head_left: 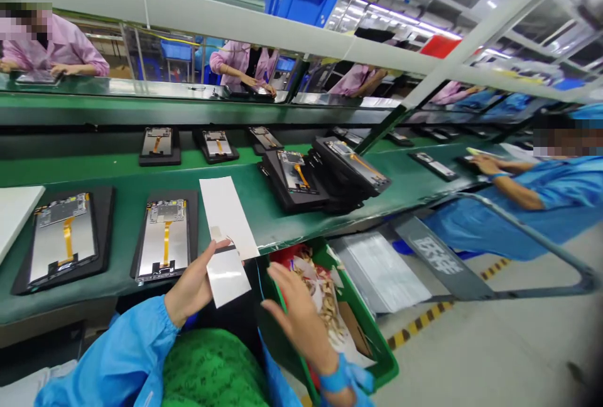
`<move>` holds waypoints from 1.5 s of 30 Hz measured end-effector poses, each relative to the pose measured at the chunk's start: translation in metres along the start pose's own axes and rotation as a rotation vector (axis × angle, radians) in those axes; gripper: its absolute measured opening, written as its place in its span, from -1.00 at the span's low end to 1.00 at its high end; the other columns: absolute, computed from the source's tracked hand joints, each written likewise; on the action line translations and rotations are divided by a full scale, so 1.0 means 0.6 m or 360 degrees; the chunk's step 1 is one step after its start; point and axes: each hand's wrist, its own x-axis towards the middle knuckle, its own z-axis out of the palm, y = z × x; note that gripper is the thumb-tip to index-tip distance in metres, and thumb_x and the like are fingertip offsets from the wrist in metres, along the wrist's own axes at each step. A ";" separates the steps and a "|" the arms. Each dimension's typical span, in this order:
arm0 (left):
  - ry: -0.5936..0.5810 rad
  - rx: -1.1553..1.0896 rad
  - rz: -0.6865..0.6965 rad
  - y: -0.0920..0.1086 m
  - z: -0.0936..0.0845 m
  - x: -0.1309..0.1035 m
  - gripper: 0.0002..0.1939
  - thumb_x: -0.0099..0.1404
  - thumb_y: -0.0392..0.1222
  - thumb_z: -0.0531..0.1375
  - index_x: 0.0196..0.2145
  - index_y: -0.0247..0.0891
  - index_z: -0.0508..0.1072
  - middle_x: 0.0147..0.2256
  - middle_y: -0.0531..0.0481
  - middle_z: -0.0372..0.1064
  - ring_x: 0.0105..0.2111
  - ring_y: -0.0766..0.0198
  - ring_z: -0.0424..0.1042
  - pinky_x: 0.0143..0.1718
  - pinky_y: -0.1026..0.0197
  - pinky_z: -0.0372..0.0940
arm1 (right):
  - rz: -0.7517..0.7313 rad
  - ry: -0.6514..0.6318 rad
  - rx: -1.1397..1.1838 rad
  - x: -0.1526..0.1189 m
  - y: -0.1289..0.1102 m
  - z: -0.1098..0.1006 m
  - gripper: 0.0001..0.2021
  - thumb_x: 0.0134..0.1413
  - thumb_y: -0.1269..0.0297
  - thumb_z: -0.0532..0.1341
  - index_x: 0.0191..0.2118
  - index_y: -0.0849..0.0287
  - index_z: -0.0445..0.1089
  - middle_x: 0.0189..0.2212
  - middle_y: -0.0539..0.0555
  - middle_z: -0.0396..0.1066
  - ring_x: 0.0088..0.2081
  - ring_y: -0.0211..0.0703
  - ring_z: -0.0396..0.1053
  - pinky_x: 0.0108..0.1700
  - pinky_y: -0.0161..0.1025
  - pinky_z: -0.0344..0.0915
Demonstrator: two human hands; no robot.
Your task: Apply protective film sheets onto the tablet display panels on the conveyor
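My left hand (194, 287) holds a small white-and-silver rectangular piece (228, 275) with a dark strip near its top, just off the bench edge. My right hand (299, 313) is raised over a green bin, fingers apart, with nothing in it. A long white sheet (229, 212) lies on the green bench behind the held piece. To its left, an opened tablet (163, 237) with an orange flex cable rests on a black tray, and a second opened tablet (65, 237) lies farther left.
The green bin (389, 363) of scraps stands below the bench edge. Stacked black trays (301, 200) with devices are at the bench's centre. More devices line the green belt (108, 168). A cart handle (541, 240) and a person in blue (565, 174) are at right.
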 end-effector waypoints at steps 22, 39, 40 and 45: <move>0.0984 0.0535 0.0855 0.167 -0.243 -0.204 0.10 -0.07 -0.09 0.52 0.34 -0.17 0.11 -0.18 -0.10 0.60 -0.21 0.06 0.60 -0.21 0.17 0.49 | -0.1284 -0.0427 -0.0181 0.404 -0.187 0.207 -0.83 0.38 0.42 0.06 -0.09 0.21 0.40 -0.15 0.22 0.42 -0.15 -0.06 0.32 -0.16 -0.15 0.32; 0.0567 0.1122 0.0705 0.173 -0.209 -0.039 -0.09 0.18 -0.01 0.34 0.33 -0.28 0.00 -0.15 -0.17 0.56 -0.24 0.08 0.58 -0.21 0.07 0.45 | 0.0131 -0.0458 0.0946 0.347 -0.147 0.208 -0.79 0.31 0.36 0.14 0.01 0.13 0.39 -0.11 0.10 0.49 -0.14 -0.15 0.46 -0.11 -0.18 0.44; 0.0594 0.1157 0.0715 0.171 -0.208 -0.037 -0.11 0.19 -0.01 0.33 0.32 -0.27 -0.01 -0.15 -0.17 0.56 -0.24 0.07 0.58 -0.22 0.06 0.45 | 0.0084 -0.0448 0.0925 0.329 -0.149 0.198 -0.78 0.32 0.36 0.14 0.03 0.13 0.38 -0.07 0.12 0.48 -0.08 -0.12 0.45 -0.03 -0.14 0.43; 0.0741 0.1406 0.0753 0.167 -0.207 -0.036 -0.32 0.22 0.01 0.29 0.17 -0.30 0.11 -0.14 -0.20 0.52 -0.21 0.05 0.56 -0.24 0.05 0.44 | -0.0444 -0.0494 0.0694 0.260 -0.164 0.174 -0.55 0.21 0.24 0.31 0.17 0.14 0.28 0.23 0.28 0.28 0.26 0.13 0.20 0.24 0.19 0.26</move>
